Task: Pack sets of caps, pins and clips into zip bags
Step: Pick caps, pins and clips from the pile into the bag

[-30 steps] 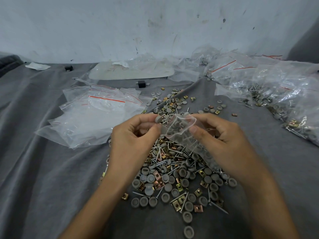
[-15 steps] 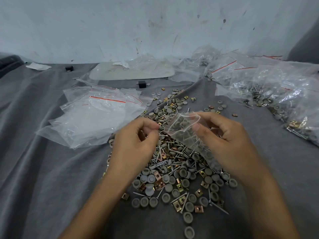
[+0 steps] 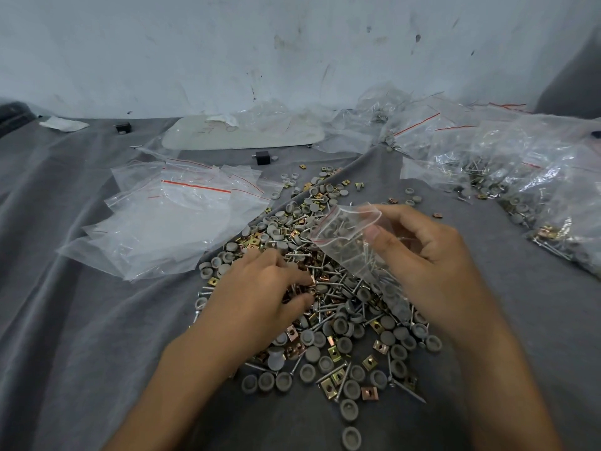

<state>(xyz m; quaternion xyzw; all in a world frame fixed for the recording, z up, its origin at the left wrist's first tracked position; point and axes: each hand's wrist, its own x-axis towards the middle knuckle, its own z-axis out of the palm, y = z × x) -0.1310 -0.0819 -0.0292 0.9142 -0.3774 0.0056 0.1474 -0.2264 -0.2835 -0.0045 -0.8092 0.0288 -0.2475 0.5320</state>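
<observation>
A heap of grey caps, metal pins and gold clips [image 3: 338, 307] lies on the grey cloth in front of me. My right hand [image 3: 422, 265] holds a small clear zip bag [image 3: 349, 242] above the heap, thumb pinching its side; the bag's mouth is open and it holds caps and pins. My left hand [image 3: 260, 291] is down on the heap, fingers curled among the pins and clips. What they pinch is hidden.
A stack of empty zip bags [image 3: 169, 219] lies to the left. Filled bags [image 3: 520, 177] pile up at the right. A pale flat tray [image 3: 240, 135] and a small black block [image 3: 262, 157] sit near the wall.
My left hand has dropped from the bag's mouth down into the heap. My right hand still holds the bag, which has shifted slightly right.
</observation>
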